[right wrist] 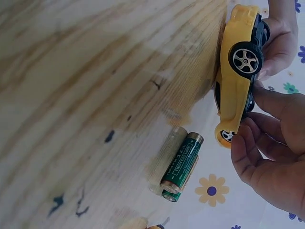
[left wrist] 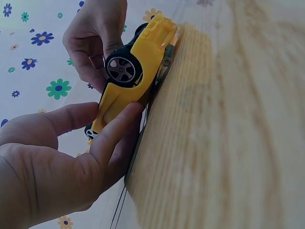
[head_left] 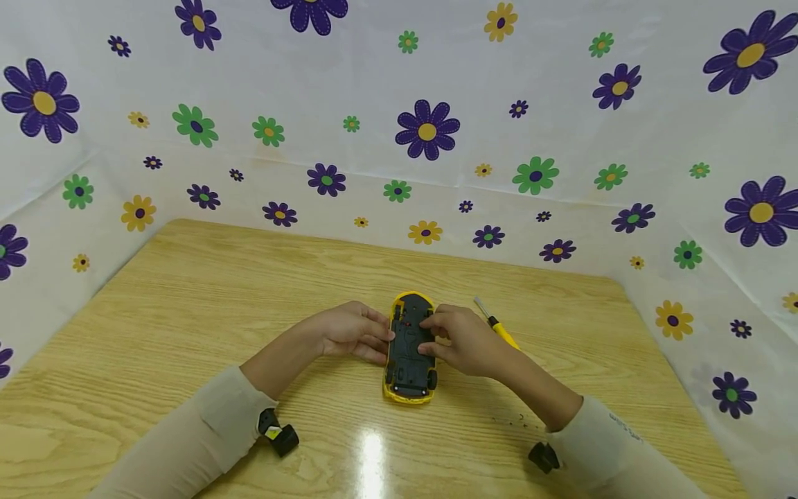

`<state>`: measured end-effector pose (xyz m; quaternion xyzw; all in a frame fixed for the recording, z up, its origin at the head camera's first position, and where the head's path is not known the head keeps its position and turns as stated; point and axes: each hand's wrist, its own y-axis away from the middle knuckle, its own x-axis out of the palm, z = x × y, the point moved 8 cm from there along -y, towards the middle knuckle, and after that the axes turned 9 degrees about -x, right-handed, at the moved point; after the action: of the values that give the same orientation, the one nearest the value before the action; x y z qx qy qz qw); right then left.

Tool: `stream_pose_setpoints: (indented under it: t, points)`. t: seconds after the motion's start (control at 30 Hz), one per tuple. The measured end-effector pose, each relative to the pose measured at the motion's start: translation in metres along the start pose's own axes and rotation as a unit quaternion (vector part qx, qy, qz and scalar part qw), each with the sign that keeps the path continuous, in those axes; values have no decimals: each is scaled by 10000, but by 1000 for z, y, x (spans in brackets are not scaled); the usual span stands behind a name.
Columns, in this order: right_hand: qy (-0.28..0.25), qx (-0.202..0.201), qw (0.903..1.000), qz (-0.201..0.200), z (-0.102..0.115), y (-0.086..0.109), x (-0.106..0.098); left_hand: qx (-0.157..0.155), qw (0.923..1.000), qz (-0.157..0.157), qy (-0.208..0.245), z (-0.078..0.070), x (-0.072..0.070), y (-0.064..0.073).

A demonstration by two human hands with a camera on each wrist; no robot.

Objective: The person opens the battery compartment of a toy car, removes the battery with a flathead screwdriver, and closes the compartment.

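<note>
A yellow toy car (head_left: 410,348) lies upside down on the wooden table, its black underside and wheels facing up. My left hand (head_left: 358,335) holds it from the left, with the thumb at the edge of the underside and the fingers along the yellow side, as the left wrist view shows. From the right, my right hand (head_left: 464,339) grips the car, thumb and index fingertip resting on the black base and the other fingers curled near a wheel (right wrist: 228,136). In the right wrist view, green batteries (right wrist: 181,164) lie on the table beside the car.
A screwdriver (head_left: 497,326) with a yellow and black handle lies right of the car, partly behind the right forearm. Small dark marks (head_left: 521,418) show on the table (head_left: 249,277). A flower-patterned white cloth (head_left: 349,83) stands around its back and sides.
</note>
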<state>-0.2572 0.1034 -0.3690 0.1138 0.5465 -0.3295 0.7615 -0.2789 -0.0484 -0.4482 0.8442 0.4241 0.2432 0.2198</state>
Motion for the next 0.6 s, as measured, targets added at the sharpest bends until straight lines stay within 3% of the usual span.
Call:
stream_pose_setpoints:
  t: [0.6]
  points:
    - [-258, 370, 9990, 49, -7, 1, 3, 9, 9999, 22, -121, -1, 0, -1]
